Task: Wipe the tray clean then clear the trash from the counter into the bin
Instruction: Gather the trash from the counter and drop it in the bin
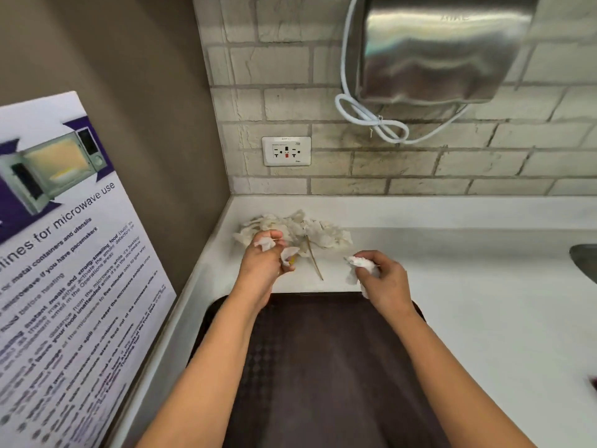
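Just beyond the curled fingers [274, 242] of the left hand [263, 266] lies the pile of crumpled tissue [310, 229], spread on the white counter [484, 286] toward the back wall; those fingers already pinch a small white scrap, with something yellow showing beneath the palm that I cannot identify; a thin skewer [314, 258] lies between the two hands, its long axis running from the pile back toward the near edge of the counter, a little nearer the left fingers than the right; the right hand [384, 279] grips a wad of white tissue [361, 265], fingers closed around it, apart from the pile; the dark tray [323, 367] sits under both forearms, its far rim just short of the skewer's near end; judging by this, gathering falls mostly to the left hand; no bin is in view; a metal sink edge [584, 258] shows far right, with nothing standing between the fingers and the trash.
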{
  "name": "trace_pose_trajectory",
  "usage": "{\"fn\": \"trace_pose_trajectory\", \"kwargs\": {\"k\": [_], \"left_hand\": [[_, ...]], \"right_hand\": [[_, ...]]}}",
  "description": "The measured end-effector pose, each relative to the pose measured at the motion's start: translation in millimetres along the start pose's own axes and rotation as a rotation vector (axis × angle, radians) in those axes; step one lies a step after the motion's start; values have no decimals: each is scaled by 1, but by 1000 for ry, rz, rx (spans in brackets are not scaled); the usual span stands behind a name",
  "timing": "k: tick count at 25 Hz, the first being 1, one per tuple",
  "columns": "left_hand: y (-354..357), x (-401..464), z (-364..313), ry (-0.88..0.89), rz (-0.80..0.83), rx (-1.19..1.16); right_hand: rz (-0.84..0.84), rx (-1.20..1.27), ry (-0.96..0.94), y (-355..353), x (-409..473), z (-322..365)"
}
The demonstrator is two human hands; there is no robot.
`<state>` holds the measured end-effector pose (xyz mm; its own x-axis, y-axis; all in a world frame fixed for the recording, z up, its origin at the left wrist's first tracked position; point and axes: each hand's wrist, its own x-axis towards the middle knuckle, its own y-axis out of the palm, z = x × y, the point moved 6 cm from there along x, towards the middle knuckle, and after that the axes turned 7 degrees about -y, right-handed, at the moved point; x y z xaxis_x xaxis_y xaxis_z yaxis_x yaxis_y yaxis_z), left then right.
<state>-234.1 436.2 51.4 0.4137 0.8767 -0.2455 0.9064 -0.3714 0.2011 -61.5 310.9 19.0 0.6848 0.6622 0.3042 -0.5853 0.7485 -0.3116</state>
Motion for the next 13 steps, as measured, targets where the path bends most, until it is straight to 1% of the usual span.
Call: {"fn": "trace_pose_trajectory", "kwargs": {"k": [2,3,5,7,9,13], "left_hand": [[11,-23,15,-53,56,47],[18,-38,24,-100,129,25],[35,-66,40,-183,328,-71],[46,-89,55,-237,438,-76],[54,-114,73,-250,457,-1],[79,-162,105,-178,528,188]], "right_hand": [[-50,25,26,-20,-25,5],[-82,42,38,-31,-42,8],[-143,75,47,-47,-74,12],[-203,73,66,-62,-104,9],[-221,25,60,-77,-134,3],[-279,6,30,-123,-178,-2]]}}
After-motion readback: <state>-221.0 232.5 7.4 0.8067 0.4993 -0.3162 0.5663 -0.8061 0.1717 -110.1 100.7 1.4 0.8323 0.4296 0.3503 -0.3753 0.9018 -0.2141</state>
